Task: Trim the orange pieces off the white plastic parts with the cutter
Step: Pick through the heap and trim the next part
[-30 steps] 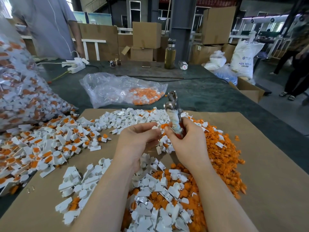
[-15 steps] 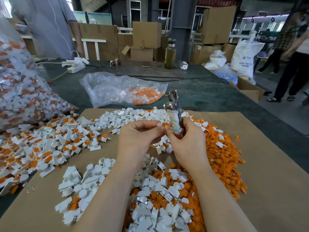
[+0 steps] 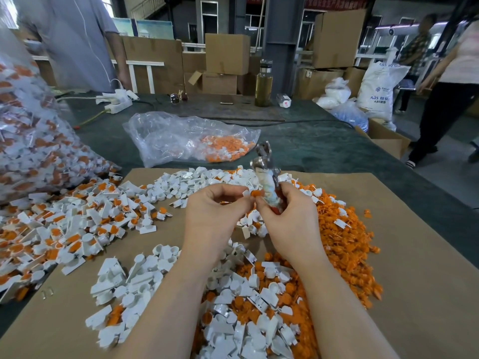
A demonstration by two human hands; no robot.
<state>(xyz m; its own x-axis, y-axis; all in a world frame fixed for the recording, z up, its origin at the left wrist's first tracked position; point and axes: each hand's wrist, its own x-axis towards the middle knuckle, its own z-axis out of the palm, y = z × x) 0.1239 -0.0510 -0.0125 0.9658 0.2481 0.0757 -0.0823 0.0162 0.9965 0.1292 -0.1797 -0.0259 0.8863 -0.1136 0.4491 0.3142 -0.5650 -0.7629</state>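
Observation:
My right hand (image 3: 287, 218) grips the cutter (image 3: 267, 177) upright, its metal jaws pointing up and its tape-wrapped handles inside my fist. My left hand (image 3: 212, 213) pinches a small white plastic part with an orange piece (image 3: 255, 193) right beside the cutter's handle. Both hands hover over a brown cardboard sheet (image 3: 414, 255). Untrimmed white-and-orange parts (image 3: 64, 226) are heaped at the left. Loose orange pieces (image 3: 344, 239) lie piled at the right, and trimmed white parts (image 3: 134, 286) lie near my left forearm.
A big clear bag of untrimmed parts (image 3: 28, 141) stands at the far left. A smaller clear bag (image 3: 186, 138) holding orange pieces lies behind the cardboard. A bottle (image 3: 263, 84) and a power strip (image 3: 116, 101) sit at the table's back. People stand at the back left and right.
My hands have stayed nearly in place. The left fingers have shifted the small part slightly against the cutter. People at the right have walked closer.

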